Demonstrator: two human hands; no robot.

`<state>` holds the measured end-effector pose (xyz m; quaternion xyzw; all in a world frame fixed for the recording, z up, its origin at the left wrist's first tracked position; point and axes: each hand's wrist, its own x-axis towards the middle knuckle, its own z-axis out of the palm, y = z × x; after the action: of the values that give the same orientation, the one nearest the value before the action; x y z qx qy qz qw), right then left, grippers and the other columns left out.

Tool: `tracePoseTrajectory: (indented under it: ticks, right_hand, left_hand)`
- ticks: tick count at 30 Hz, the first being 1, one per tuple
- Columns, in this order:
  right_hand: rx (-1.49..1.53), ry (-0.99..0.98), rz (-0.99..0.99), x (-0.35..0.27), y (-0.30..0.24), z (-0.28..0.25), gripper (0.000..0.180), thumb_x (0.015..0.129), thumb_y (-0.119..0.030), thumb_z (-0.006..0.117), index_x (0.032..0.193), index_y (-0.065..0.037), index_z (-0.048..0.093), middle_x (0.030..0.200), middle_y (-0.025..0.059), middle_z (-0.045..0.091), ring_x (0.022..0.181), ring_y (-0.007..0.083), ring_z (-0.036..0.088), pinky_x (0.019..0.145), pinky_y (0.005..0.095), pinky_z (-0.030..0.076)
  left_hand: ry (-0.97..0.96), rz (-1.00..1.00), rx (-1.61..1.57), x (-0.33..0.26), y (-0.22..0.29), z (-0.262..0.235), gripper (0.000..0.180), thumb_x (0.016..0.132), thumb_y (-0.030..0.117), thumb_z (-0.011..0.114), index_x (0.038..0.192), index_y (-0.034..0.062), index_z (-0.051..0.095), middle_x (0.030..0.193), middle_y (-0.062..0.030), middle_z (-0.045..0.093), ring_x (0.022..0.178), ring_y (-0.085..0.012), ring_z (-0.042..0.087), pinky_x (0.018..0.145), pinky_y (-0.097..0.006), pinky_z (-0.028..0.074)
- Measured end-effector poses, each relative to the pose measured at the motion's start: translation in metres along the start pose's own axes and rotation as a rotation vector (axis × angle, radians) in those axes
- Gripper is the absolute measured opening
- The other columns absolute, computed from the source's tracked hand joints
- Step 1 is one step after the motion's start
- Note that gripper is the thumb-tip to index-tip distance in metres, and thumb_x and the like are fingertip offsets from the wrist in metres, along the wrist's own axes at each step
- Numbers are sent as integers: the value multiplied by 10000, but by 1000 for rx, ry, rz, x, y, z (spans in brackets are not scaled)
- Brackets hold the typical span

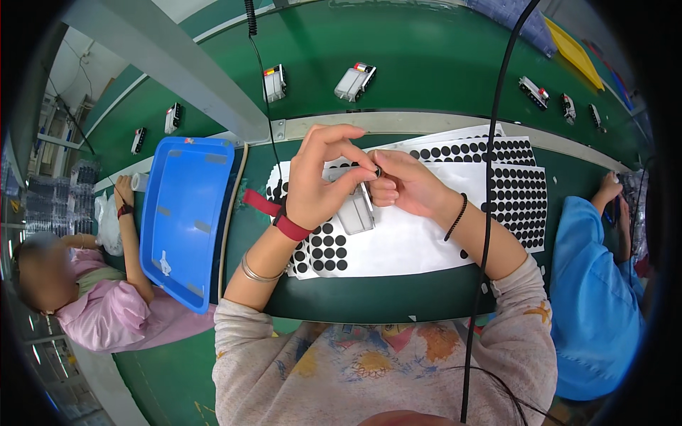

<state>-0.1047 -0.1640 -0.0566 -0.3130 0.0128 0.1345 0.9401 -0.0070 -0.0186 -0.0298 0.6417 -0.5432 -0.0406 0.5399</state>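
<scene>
My left hand [320,177] and my right hand [408,181] meet over the sheets, thumbs and index fingers closed together. Between their fingertips sits a small dark round piece [379,172], which looks like one of the black dot stickers; its details are too small to make out. Just beneath my fingers lies a small device with a clear grey boxy housing [356,216], its far end partly hidden by my hands. It rests on white sheets [405,248] of round black stickers [329,253], some spots of which are bare.
A blue tray [226,153] stands to the left. Beyond a metal rail, similar devices [355,82] lie spaced along the green belt [426,64]. A black cable [490,177] hangs in front on the right. One person in pink [114,305] sits left, another in blue [597,298] right.
</scene>
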Motion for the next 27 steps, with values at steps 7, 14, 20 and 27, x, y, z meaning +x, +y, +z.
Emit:
tracePoseTrajectory:
  ticks: [7,14,20,27]
  right_hand:
    - [-65,-17,-63,0,4,-3,248,913,-299,488,800,-79,491,586,-35,387,523,73,358,503,231,324]
    - [-218,-49,-176,0,9,-6,232,918,-287,474,879,-62,516,640,-5,460,611,95,446,595,232,383]
    - [-40,-9,-302,0,7,-17,244,923,-306,451,945,-75,528,705,11,480,682,118,448,702,287,384]
    - [-149,31,-440,-3,6,-13,241,908,-283,492,968,-51,525,739,11,490,699,115,462,727,278,401]
  left_hand:
    - [-84,-199,-136,6,3,1,644,704,43,697,1240,59,341,1015,-66,538,947,-133,506,890,-317,365]
    - [-277,-546,-539,9,-2,-9,717,740,125,679,1318,70,258,1184,-101,446,1068,-182,449,884,-338,390]
    - [-468,-619,-459,7,-5,-29,541,782,94,651,1243,18,378,1096,-117,551,948,-128,541,784,-257,452]
    - [-204,-644,-530,9,-6,-13,231,806,38,596,1021,-41,566,907,-57,634,816,-72,574,742,-196,442]
